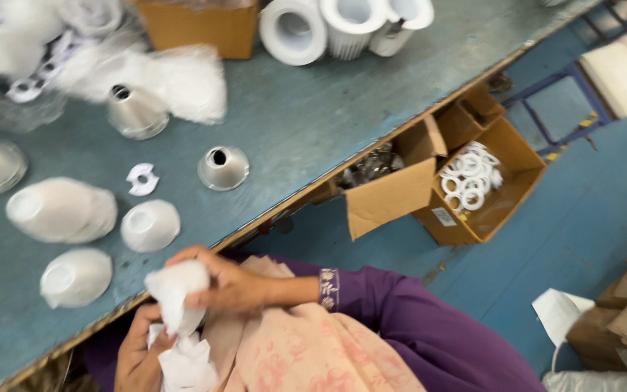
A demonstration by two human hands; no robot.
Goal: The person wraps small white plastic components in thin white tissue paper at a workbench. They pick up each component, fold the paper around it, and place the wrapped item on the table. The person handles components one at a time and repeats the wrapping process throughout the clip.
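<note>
Several white cones (78,276) on blue-grey workbench (306,116)

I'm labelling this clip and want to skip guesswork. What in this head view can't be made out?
- White piece: right hand covers it; blurred.
- Left hand: cut by bottom edge.
- Dark parts in the left carton: hidden under the table edge.
- White heap top left: motion blur.

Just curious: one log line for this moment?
left hand: holds white wrapping | right hand: grips white cup | bench: more cups, metal cones
</note>
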